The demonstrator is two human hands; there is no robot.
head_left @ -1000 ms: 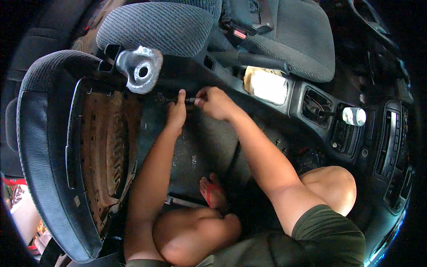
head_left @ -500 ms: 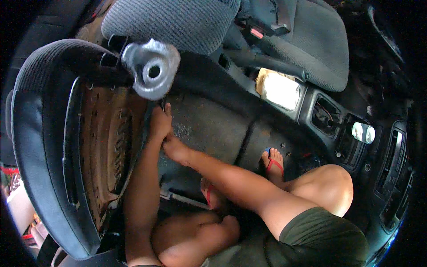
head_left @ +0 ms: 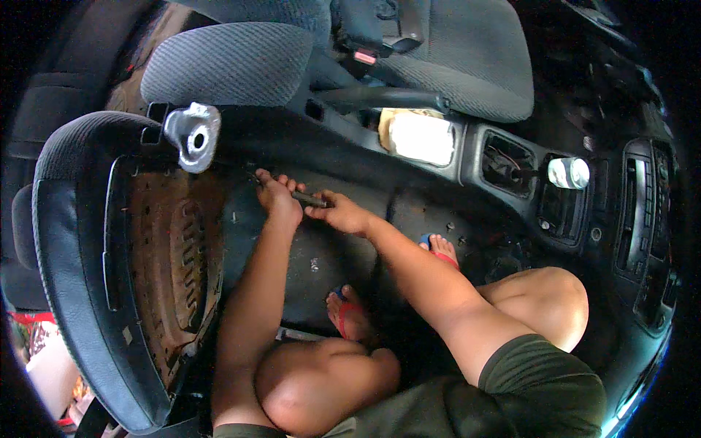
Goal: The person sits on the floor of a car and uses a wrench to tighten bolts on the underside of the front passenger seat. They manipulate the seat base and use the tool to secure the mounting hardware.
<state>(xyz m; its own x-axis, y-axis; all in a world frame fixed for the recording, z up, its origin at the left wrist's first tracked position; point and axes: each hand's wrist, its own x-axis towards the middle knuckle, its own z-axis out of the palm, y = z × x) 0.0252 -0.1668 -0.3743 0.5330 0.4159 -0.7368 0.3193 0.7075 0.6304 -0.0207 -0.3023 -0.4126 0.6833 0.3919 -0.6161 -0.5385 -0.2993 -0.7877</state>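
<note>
Gripping one dark tool (head_left: 308, 198), two hands (head_left: 277, 201).

Dark grey metal rod (head_left: 310, 199) between both hands; left of them, rust-brown ribbed underside of the tipped black seat (head_left: 171, 255); below them, red-strapped blue sandals (head_left: 349, 312); grey woven fabric seats (head_left: 226, 64) above

No packages, signs or lit screens in view; only label-like item is a small red tag (head_left: 364, 57) at 12 o'clock between the two grey seats, rectangular, its face too small to make out; dash panel at 3 o'clock shows dark controls only
</note>
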